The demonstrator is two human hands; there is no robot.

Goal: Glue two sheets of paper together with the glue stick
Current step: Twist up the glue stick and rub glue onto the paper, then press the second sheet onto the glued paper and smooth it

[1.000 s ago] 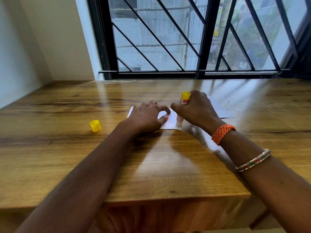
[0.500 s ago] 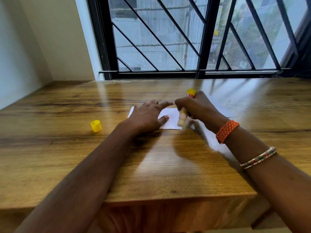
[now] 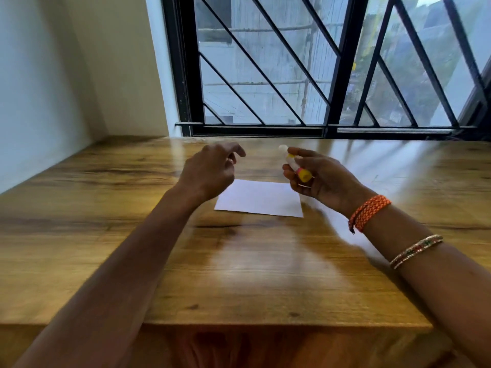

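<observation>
The right hand (image 3: 321,176) is closed around the glue stick (image 3: 295,164), right of centre in the frame. The stick lies tilted across the fingers, its yellow base toward the camera and its uncapped white tip pointing up and left, toward the window (image 3: 318,62). Hand and stick are lifted clear of the table (image 3: 239,261); the picture is a little blurred there.

The left hand (image 3: 210,171), just left of centre, is empty, its fingers loosely curled and apart, also raised above the table. A gap separates the two hands.

Below and between them a white sheet (image 3: 261,199) lies flat on the wood, near the middle of the frame; neither hand touches it. Whether it is one sheet or two stacked cannot be told. A paler patch on the table at the right edge of the frame may be more paper, but glare hides it.

On the right wrist sits an orange band (image 3: 369,212), and further down the forearm a thin bangle (image 3: 415,251).
</observation>
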